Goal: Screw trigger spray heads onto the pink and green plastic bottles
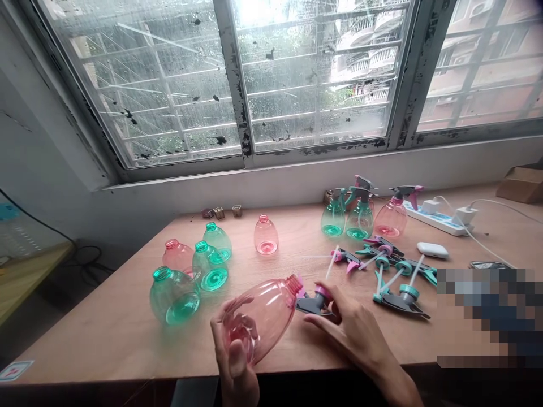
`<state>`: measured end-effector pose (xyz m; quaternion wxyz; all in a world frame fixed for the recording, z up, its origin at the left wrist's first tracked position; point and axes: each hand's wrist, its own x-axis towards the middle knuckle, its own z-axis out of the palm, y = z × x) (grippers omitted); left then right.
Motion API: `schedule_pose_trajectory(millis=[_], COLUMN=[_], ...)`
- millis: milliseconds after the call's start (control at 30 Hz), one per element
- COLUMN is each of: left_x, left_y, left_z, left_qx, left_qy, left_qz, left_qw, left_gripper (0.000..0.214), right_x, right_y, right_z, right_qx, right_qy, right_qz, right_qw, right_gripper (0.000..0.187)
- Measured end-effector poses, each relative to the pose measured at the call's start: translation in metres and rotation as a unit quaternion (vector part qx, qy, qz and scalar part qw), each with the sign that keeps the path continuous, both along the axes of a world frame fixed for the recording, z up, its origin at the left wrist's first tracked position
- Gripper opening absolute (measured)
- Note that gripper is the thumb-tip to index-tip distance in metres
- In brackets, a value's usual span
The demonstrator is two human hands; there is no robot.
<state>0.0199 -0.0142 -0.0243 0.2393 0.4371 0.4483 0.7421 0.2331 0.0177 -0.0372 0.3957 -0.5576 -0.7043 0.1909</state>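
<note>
My left hand (237, 345) is wrapped round the base of a pink see-through bottle (269, 316), tilted with its open threaded neck up and to the right. Just right of that neck, my right hand (350, 316) has its fingers on the pink collar of a grey and pink spray head (314, 302). The spray head lies low over the table, its thin tube pointing up. Farther right lie several loose spray heads (405, 299), some with green collars and some with pink.
Open green bottles (175, 297) and a pink bottle (177, 254) stand at left, another pink bottle (266, 234) mid-table. Bottles with spray heads (360, 217) stand at the back, near a power strip (436, 217) and white case (432, 250). A blurred patch covers the right front.
</note>
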Motion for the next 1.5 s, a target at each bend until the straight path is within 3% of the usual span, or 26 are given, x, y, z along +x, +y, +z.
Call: schedule_pose_trajectory(millis=[100, 167, 267, 367, 467, 600, 667, 767, 967, 1033, 1100, 1233, 1300, 1400, 1500], left_x=[-0.001, -0.001, 0.0, 0.003, 0.005, 0.003, 0.0, -0.004, 0.004, 0.004, 0.002, -0.006, -0.009, -0.008, -0.003], left_y=[0.001, 0.001, 0.001, -0.001, -0.003, -0.003, -0.003, -0.004, -0.008, -0.008, -0.007, -0.004, -0.003, -0.004, -0.007], left_z=[0.003, 0.003, 0.0, -0.003, -0.003, -0.003, -0.004, -0.004, 0.0, 0.001, -0.001, -0.005, -0.006, -0.006, -0.004], left_qx=[0.013, 0.017, 0.013, 0.005, -0.006, -0.008, -0.019, -0.046, -0.073, -0.077, -0.076, -0.067, -0.06, -0.061, -0.078], left_qy=[-0.045, -0.044, -0.015, 0.009, 0.025, 0.057, 0.085, 0.132, 0.179, 0.182, 0.182, 0.18, 0.19, 0.219, 0.24], left_qz=[0.009, 0.02, 0.026, 0.026, 0.021, 0.011, 0.001, -0.01, -0.008, -0.005, -0.01, -0.02, -0.012, -0.007, -0.02], left_qw=[0.999, 0.999, 0.999, 1.0, 0.999, 0.998, 0.996, 0.99, 0.981, 0.98, 0.98, 0.981, 0.98, 0.974, 0.967], left_gripper=[0.062, 0.063, 0.066, 0.065, 0.064, 0.063, 0.062, 0.063, 0.07, 0.071, 0.07, 0.064, 0.063, 0.065, 0.07], right_x=[0.007, 0.011, 0.018, 0.024, 0.027, 0.028, 0.029, 0.029, 0.022, 0.02, 0.022, 0.029, 0.03, 0.027, 0.021], right_y=[-0.007, -0.011, -0.015, -0.019, -0.022, -0.022, -0.02, -0.018, -0.015, -0.015, -0.014, -0.015, -0.015, -0.016, -0.016], right_z=[-0.007, -0.009, -0.008, -0.002, 0.006, 0.014, 0.015, 0.013, 0.004, 0.003, 0.005, 0.01, 0.012, 0.012, 0.009], right_qx=[0.008, 0.025, 0.025, -0.028, -0.046, -0.033, -0.034, -0.048, -0.151, -0.148, -0.122, -0.066, -0.063, -0.088, -0.108], right_qy=[0.227, 0.406, 0.596, 0.703, 0.773, 0.816, 0.821, 0.813, 0.733, 0.726, 0.748, 0.815, 0.826, 0.801, 0.739], right_qz=[-0.012, 0.042, 0.134, 0.115, 0.063, 0.023, 0.019, 0.03, 0.095, 0.103, 0.087, 0.041, 0.035, 0.045, 0.067], right_qw=[0.974, 0.912, 0.791, 0.701, 0.629, 0.577, 0.57, 0.58, 0.656, 0.663, 0.647, 0.575, 0.559, 0.59, 0.661], right_gripper=[0.065, 0.063, 0.07, 0.076, 0.071, 0.068, 0.067, 0.067, 0.076, 0.076, 0.074, 0.063, 0.063, 0.065, 0.073])
